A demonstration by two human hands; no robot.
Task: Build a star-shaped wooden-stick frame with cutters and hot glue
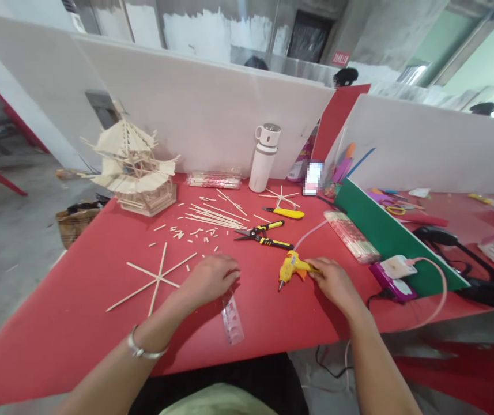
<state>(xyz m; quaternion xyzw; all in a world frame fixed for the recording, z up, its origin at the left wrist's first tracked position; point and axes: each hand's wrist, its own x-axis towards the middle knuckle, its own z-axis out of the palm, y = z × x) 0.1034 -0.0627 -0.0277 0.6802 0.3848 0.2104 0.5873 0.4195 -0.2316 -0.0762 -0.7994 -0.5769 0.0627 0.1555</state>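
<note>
Two pale roofs top the stick pavilion [134,167], standing behind and well left of the cutters [255,234], probably to keep its frail edges clear of handwork. Left of the cutters and nearer the person, a six-armed stick star [159,278] lies flat on the red table [78,323], seemingly so its joint stays level. Offcuts [178,234] and long sticks [218,219] lie left of the cutters, presumably for easy reach. Nearer the person than the cutters, the left hand [214,278] has loosely curled fingers by the far end of a clear ruler [232,323]; whether they pinch anything, I cannot tell. Right of the cutters and nearer, the yellow glue gun [290,267] has its handle end in the closed fingers of the right hand [331,279], nozzle angled down, likely keeping a hot tip off skin. Bundled sticks [353,237] lie farther right of the cutters, apparently as spare stock
</note>
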